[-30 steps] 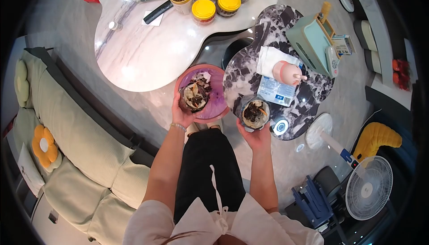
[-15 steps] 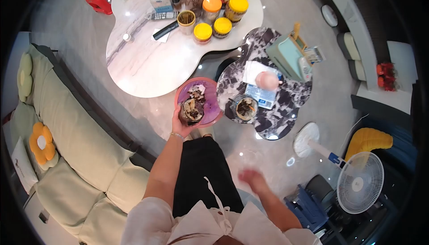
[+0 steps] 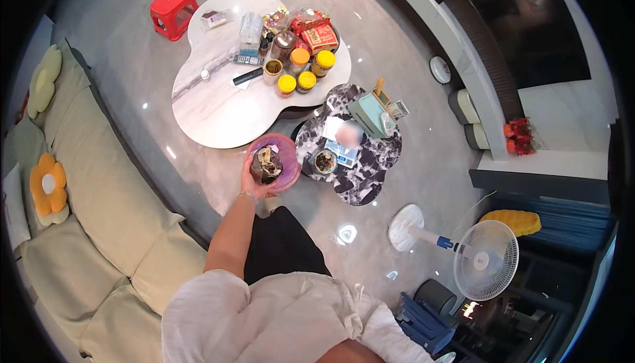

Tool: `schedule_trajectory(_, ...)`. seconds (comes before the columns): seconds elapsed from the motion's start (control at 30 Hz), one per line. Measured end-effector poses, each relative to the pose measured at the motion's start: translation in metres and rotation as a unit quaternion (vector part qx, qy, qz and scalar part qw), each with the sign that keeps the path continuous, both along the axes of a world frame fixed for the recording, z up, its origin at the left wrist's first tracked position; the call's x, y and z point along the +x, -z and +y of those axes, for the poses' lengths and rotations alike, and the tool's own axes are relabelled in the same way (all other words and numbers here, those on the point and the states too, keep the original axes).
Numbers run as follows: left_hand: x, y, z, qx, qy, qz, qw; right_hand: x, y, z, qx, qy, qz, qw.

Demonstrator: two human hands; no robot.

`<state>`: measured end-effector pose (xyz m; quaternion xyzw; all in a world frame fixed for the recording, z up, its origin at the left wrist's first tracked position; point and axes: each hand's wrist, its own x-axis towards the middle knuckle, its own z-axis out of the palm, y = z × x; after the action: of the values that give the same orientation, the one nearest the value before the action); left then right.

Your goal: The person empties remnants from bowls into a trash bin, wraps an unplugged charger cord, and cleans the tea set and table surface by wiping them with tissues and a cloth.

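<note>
Jars [image 3: 306, 82] with yellow lids crowd a white marbled counter [image 3: 215, 117], beyond the left hand [image 3: 249, 181] and somewhat to its right, with red packaging [image 3: 320, 35] behind them. A red stool [image 3: 173, 12] stands past that counter, well apart from the hand.

Closer in, I see a black-and-white counter [image 3: 360, 191] to the hand's right, its curved edge just beside a round purple basin [image 3: 289, 171], so there is little free room on that side. Near its edge toward the hand sits a second container [image 3: 324, 162] with dark and pale contents; beyond that are a blue-and-white packet [image 3: 344, 154], a pink object [image 3: 348, 135] too blurred for me to make out, and a pale green box [image 3: 372, 113]. A sofa [image 3: 109, 164] bounds the space to the hand's left. A fan [image 3: 486, 260] stands well to the hand's right, back toward the body.

I see the left hand gripping a dark-sided container [image 3: 266, 166], fingers around its left side. From my view it overlaps the left part of the basin; I cannot tell how high above it. Its mouth faces up, showing crumpled tan and whitish scraps among dark clumps. The right hand is out of view, so I cannot tell its state.
</note>
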<state>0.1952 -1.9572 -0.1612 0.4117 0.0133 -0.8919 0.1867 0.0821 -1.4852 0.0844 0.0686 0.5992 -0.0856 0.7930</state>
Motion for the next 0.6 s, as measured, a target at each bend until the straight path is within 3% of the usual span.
schedule_trajectory(0.13, 0.005, -0.021, 0.000, 0.001, -0.003, -0.017, 1.000, 0.002, -0.009, -0.006, -0.027, -0.040, -0.006, 0.999)
schedule_trajectory(0.43, 0.029, -0.003, 0.009, 0.001, 0.006, 0.007, 1.000, 0.007, 0.012, -0.025, -0.126, -0.162, -0.133, 0.970)
schedule_trajectory(0.47, 0.033, 0.000, 0.011, -0.002, 0.011, 0.009, 1.000, -0.003, 0.029, -0.037, -0.169, -0.181, -0.093, 0.964)
schedule_trajectory(0.53, 0.042, 0.013, 0.014, 0.014, 0.016, 0.023, 0.999, -0.032, 0.093, -0.075, -0.191, -0.241, 0.168, 0.937)
schedule_trajectory(0.57, 0.045, 0.012, 0.019, 0.007, 0.036, 0.010, 0.999, -0.033, 0.090, -0.144, -0.328, -0.355, 0.412, 0.772)
schedule_trajectory(0.6, 0.042, 0.011, 0.017, -0.007, 0.056, 0.000, 0.998, -0.037, 0.098, -0.198, -0.420, -0.225, 0.482, 0.736)
